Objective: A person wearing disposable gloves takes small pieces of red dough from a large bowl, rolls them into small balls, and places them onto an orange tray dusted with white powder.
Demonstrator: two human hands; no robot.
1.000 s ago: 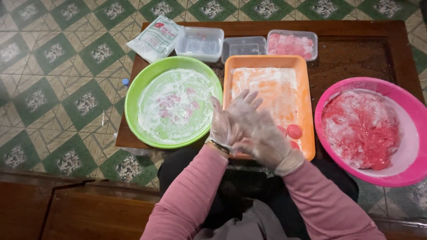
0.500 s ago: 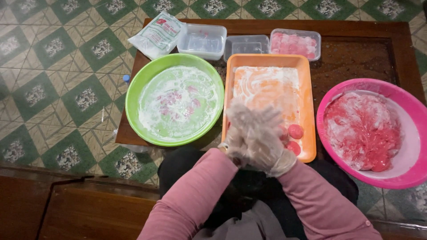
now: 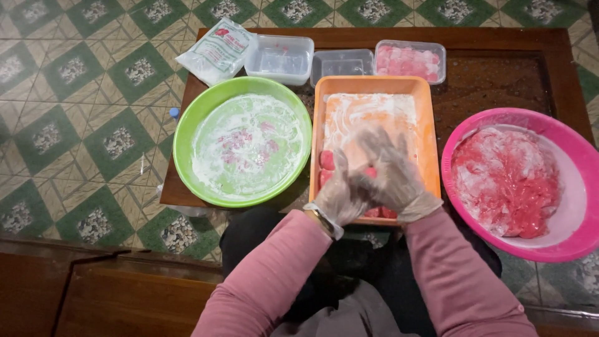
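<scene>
Dough, a small pink piece (image 3: 369, 172), sits pressed between the two gloved palms just above the near end of the orange tray (image 3: 427, 134). The left hand (image 3: 340, 196) cups from below and the right hand (image 3: 393, 178) lies over it, so each grip is closed loosely around the piece, palms together, not fingers pinching. Only a sliver of pink shows between the thin plastic gloves.

Judging by its look, the piece is soft, light and tacky; it would dent or smear under fingertip pressure, so flat palms with a gentle, even squeeze are the safer hold. The white flour dusting on the gloves and tray probably keeps it from sticking.

More pink dough balls (image 3: 327, 161) lie in a row on the tray's near left corner, on the floured bottom. Left of the tray stands a green bowl (image 3: 187, 131) coated in flour with a few pink bits. To the right, a pink basin (image 3: 577, 187) holds a wet red-pink mass. Along the far edge of the wooden surface (image 3: 493, 75) are a white powder bag (image 3: 215, 50), two empty clear plastic boxes (image 3: 279, 59) and one box filled with pink pieces (image 3: 410, 61).
</scene>
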